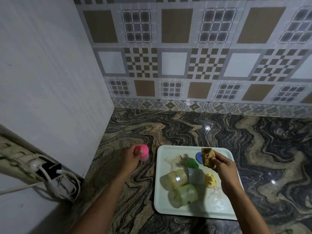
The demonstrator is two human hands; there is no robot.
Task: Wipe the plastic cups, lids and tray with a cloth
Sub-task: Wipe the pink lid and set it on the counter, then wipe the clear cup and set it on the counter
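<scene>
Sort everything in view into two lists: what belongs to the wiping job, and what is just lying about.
Belongs to the job:
- brown cloth, in the right hand
- pink-lidded cup, in the left hand
- pale tray
- three cups lying on it
- blue lid, green lid, yellow lid

Lying about:
- power strip with plugs and cables

Cups (183, 186) and lids (191, 162) on tray (168, 209), one cup (144, 155) left (on counter (253, 149))

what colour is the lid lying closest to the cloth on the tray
Blue: the round blue plastic lid beside the tan cloth, seen in the head view.
</scene>
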